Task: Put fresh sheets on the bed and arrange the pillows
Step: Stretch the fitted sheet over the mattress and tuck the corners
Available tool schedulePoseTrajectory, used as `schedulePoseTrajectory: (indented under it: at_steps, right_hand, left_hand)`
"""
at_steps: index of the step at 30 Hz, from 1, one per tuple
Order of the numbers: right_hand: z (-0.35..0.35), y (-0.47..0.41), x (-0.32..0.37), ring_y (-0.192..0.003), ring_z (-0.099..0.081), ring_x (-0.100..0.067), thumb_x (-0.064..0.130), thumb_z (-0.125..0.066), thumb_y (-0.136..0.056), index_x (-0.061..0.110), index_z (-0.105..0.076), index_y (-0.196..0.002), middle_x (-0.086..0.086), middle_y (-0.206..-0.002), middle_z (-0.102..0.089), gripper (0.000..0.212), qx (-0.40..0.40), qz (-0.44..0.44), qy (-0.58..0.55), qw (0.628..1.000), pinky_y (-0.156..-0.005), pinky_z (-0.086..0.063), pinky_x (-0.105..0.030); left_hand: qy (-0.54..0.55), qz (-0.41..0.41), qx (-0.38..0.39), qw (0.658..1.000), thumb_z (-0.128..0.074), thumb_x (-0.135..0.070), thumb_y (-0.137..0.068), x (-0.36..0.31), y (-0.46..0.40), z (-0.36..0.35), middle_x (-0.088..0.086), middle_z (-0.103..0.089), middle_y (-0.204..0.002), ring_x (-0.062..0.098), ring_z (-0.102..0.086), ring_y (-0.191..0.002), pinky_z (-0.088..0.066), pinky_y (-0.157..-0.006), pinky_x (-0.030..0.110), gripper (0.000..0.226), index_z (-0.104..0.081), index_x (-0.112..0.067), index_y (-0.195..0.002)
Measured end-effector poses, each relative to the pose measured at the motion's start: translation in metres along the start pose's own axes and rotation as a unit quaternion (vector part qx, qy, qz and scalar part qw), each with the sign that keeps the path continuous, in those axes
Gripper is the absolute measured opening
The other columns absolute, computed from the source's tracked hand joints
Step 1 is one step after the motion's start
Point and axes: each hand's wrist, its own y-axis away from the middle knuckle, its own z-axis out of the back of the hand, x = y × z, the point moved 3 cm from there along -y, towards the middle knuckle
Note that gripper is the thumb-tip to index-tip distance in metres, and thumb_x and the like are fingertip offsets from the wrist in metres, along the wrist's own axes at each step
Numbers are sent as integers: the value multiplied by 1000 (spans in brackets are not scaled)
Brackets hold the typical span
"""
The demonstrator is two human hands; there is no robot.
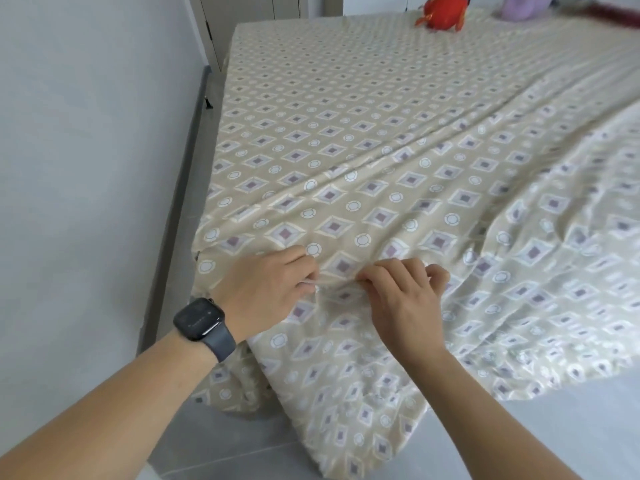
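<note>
Beige patterned sheet (363, 140) spread over bed, near edge draping toward floor (571, 427), folds running diagonally. Left hand (266, 289) and right hand (403, 296) close together at near edge, fingers curled, each pinching sheet fold. Watch (202, 322) on left wrist. Red toy (441, 12) at far end.

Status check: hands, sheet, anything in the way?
Both hands, left hand and right hand, pinching sheet at near edge. Sheet wrinkled, overhanging. Red plush toy at far end.
</note>
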Motion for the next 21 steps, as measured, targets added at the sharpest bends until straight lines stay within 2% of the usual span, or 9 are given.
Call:
schedulePoseTrajectory:
  at_steps: [2, 3, 6, 10, 13, 17, 19, 20, 21]
  right_hand:
    - [-2, -3, 2, -75, -51, -21, -3, -66, -84, 21, -67, -85, 9, -83, -61, 24, 24, -12, -16, 1000, -81, -23, -35]
    - [-3, -2, 5, -74, -49, -20, -5, -65, -80, 21, -65, -84, 8, -81, -59, 26, 41, -15, -25, 999, -79, -23, -35]
    - [-4, 3, 19, -70, -48, -18, -2, -57, -80, 18, -60, -84, 7, -77, -53, 21, 77, -26, -70, 994, -75, -25, -33]
    - [-2, -1, 15, -74, -54, -16, 5, -62, -83, 20, -58, -87, 10, -79, -55, 16, 128, -34, -133, 982, -75, -30, -32]
    - [2, -7, 3, -81, -50, -15, 23, -55, -95, 24, -59, -91, 13, -86, -55, 5, 158, -3, -149, 976, -78, -33, -34]
    - [12, -15, -22, -89, -49, -16, 32, -51, -101, 26, -66, -106, 11, -100, -58, 17, 127, -26, -129, 983, -81, -32, -32]
    - [20, -26, -44, -103, -51, -18, 35, -48, -101, 27, -65, -119, 9, -115, -59, 26, 120, -65, -93, 986, -88, -34, -34]
    - [17, -29, -54, -114, -50, -21, 40, -46, -101, 28, -63, -125, 8, -125, -58, 33, 130, -84, -67, 986, -94, -35, -37]
    - [14, -27, -64, -125, -47, -23, 46, -43, -101, 29, -59, -133, 7, -137, -54, 39, 157, -106, -40, 981, -102, -33, -41]
  left_hand:
    - [-6, -4, 10, 1000, -64, -23, -92, -5, -5, 2, -10, -55, -78, 17, -54, -57, -41, -45, 31, 12, -59, -24, -81]
    - [-8, 5, 47, 999, -63, -23, -92, -7, -7, 2, -11, -55, -78, 17, -55, -60, -43, -49, 33, 15, -56, -27, -80]
    - [-13, 55, 183, 981, -60, -24, -93, -5, -11, 2, -12, -55, -81, 12, -54, -74, -45, -62, 34, 22, -47, -28, -76]
    - [-39, 85, 241, 966, -59, -29, -92, -6, -19, 6, -12, -59, -81, 11, -56, -76, -49, -69, 35, 21, -49, -27, -73]
    - [-78, 78, 228, 967, -53, -36, -84, -9, -24, 2, -11, -60, -74, 11, -57, -66, -48, -59, 34, 19, -51, -25, -70]
    - [-60, 26, 76, 995, -43, -53, -85, -25, -28, -5, -13, -51, -72, 7, -50, -62, -36, -48, 25, 30, -50, -28, -71]
    - [-32, -3, 28, 999, -52, -50, -86, -35, -35, -7, -15, -52, -88, 9, -51, -77, -41, -60, 24, 17, -54, -33, -88]
    - [-28, -6, 27, 999, -57, -48, -85, -34, -39, -13, -15, -53, -102, 11, -52, -91, -46, -73, 27, 24, -56, -32, -103]
    - [-26, 6, 46, 999, -62, -49, -83, -32, -42, -20, -12, -51, -121, 14, -51, -110, -48, -89, 31, 42, -54, -33, -121]
